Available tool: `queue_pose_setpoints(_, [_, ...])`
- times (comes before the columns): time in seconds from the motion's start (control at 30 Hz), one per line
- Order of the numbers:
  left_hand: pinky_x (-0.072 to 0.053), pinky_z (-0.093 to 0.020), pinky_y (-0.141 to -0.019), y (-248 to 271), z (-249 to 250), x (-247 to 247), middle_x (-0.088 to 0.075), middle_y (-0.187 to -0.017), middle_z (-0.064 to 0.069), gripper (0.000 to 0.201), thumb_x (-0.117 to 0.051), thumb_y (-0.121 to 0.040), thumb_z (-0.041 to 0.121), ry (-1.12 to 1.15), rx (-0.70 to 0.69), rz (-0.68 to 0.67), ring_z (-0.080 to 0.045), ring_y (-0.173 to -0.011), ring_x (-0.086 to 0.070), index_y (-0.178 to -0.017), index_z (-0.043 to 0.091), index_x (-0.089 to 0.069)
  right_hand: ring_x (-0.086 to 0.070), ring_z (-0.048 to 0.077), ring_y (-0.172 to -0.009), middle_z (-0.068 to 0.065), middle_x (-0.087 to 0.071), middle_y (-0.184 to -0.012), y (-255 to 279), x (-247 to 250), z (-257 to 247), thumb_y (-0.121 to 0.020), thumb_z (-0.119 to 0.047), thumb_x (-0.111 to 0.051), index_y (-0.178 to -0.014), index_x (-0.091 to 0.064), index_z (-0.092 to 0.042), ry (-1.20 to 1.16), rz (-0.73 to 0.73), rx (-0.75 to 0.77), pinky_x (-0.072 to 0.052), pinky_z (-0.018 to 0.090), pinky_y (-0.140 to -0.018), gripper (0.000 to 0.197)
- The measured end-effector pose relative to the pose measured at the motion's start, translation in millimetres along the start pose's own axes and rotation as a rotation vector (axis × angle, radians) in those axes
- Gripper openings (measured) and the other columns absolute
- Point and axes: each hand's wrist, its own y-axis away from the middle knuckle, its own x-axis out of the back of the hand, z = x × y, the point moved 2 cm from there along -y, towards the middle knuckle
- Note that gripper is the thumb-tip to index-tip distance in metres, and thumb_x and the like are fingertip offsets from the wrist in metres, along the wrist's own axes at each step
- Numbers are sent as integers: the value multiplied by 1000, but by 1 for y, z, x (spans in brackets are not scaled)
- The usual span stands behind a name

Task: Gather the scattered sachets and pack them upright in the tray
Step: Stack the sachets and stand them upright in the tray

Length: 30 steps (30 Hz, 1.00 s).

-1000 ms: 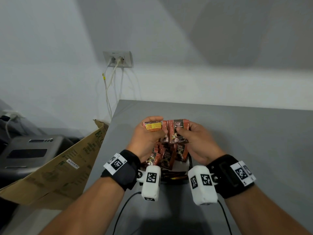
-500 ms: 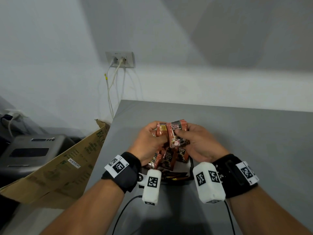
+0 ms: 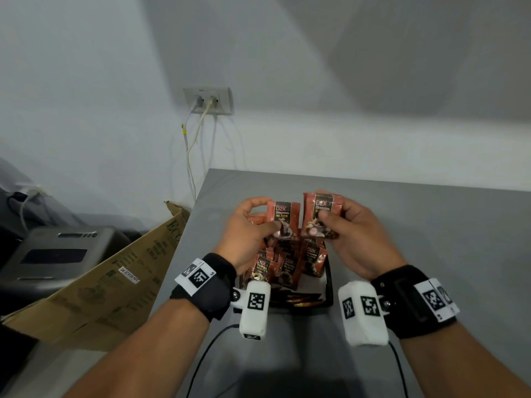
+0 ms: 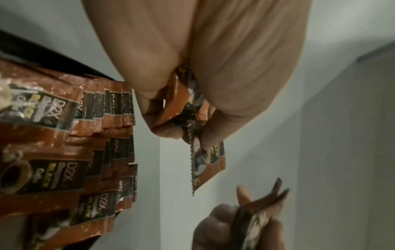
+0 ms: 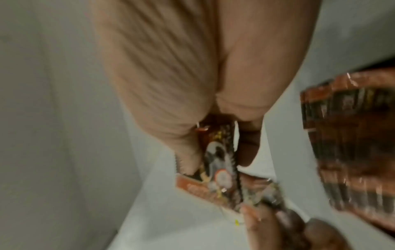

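A grey table [image 3: 402, 225] fills the right of the room, its far edge against a pale wall that carries a socket plate [image 3: 208, 100] with two white cables [image 3: 191, 156] hanging down. Left of the table a flattened cardboard box [image 3: 94, 285] leans in front of a grey machine [image 3: 57, 251]. On the table, close to the person, sits a black tray [image 3: 329, 285], packed with red-brown sachets [image 3: 290, 265] standing upright in rows — the left wrist view shows their serrated tops lined up one behind another. Above the tray both hands are raised side by side, a little apart. The left hand [image 3: 248, 232] pinches one sachet [image 3: 283, 218] between thumb and fingers, upright, its printed front toward the person; from the wrist view it may be gripping a second one behind, though I cannot tell. The right hand [image 3: 355, 234] pinches another sachet [image 3: 320, 215] the same way — thumb pressed on its front, fingers curled behind, the packet tilted slightly. A white marked block hangs under each black wristband [image 3: 205, 285].
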Motion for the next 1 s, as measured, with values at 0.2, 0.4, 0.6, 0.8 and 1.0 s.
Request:
queue_pose_setpoints(0.2, [-59, -48, -75, 4, -8, -14, -73, -102, -25, 40, -74, -82, -5, -122, -54, -69, -39, -85, -70, -116, 14, -67, -65, 40, -114, 20, -73, -114, -7, -21, 12, -100, -6, -55, -118, -69, -5, 118, 3, -169, -45, 55, -108, 23])
queue_pose_setpoints(0.4, [-53, -38, -66, 6, -6, -4, -67, -91, -21, 12, -56, -93, -7, 88, 46, -8, -26, -71, -66, -100, 0, -64, -70, 19, -75, 8, -76, -87, -5, -15, 11, -102, -7, -52, -108, -66, -8, -87, 157, -170, -56, 27, -58, 16])
queue_pose_setpoints(0.6, [-52, -50, -84, -1, -10, 4, -68, -94, -18, 7, -68, -88, 2, 76, 42, 71, -31, -85, -64, -88, 9, -64, -70, 31, -89, 24, -72, -105, 3, -16, 3, -95, 5, -48, -112, -67, 2, -102, 72, -153, -58, 44, -83, 26])
queue_pose_setpoints(0.8, [-48, -41, -81, 11, 0, -22, -63, -107, -26, 47, -42, -93, 28, 368, 210, -189, -31, -90, -62, -118, -6, -63, -73, 14, -91, 2, -76, -99, 9, -34, 3, -92, -3, -66, -117, -62, -22, 427, 23, -8, -56, 30, -81, 31])
queue_pose_setpoints(1.0, [-57, -37, -86, 18, -1, -27, -68, -108, -22, 33, -53, -100, 23, 351, 191, -292, -30, -97, -69, -119, -1, -63, -47, 13, -113, -6, -48, -113, 8, -37, 1, -90, -39, -68, -116, -66, -33, 1064, -6, 157, -42, 29, -95, 27])
